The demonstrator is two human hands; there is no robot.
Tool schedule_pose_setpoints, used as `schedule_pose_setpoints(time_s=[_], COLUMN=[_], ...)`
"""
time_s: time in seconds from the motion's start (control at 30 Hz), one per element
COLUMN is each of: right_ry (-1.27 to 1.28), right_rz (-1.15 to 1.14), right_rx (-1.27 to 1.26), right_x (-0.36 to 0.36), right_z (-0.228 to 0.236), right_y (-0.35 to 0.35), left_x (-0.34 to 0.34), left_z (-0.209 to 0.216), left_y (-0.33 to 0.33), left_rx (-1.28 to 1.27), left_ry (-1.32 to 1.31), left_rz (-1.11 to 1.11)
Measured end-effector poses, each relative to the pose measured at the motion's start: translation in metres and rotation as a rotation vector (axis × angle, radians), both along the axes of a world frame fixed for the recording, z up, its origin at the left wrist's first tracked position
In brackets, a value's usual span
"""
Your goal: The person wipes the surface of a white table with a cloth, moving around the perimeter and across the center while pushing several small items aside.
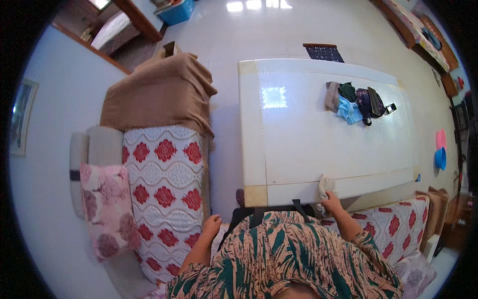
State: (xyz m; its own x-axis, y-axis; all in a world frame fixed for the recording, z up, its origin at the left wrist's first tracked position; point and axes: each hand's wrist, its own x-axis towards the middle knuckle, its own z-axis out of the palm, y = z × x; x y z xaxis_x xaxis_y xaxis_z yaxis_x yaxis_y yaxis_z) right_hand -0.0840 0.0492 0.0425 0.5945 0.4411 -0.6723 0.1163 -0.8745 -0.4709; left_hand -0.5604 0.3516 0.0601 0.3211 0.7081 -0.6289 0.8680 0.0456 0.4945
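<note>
My right hand point(331, 201) is closed around a crumpled cream-white cloth point(326, 184) at the near edge of the white table point(303, 142). The upper part of the cloth lies over the table edge, and some hangs below my fingers. My left hand point(212, 224) hangs low at my left side, near the sofa, its fingers curled with nothing visible in them. On the far right of the table lie a grey-brown cloth point(332, 97), a dark green cloth point(347, 91), a light blue cloth point(349, 110) and a dark patterned bag point(377, 103).
A small black object point(391, 108) lies beside the bag. To the left stands a sofa point(167, 172) with a red-patterned cover and a pink cushion point(110, 207). Another covered seat point(393, 224) is at the right. Blue point(440, 158) and pink basins point(441, 138) stand beyond the table.
</note>
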Motion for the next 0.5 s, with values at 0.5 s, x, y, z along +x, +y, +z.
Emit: schedule_pose_setpoints(time_s=[0.5], right_ry=[0.2], right_rz=[-0.262], right_rx=[0.106], right_x=[-0.145], right_z=[0.03], right_y=[0.103], left_x=[0.007], left_z=[-0.008], left_y=[0.157], left_rx=[-0.094], left_ry=[0.177], left_rz=[-0.326])
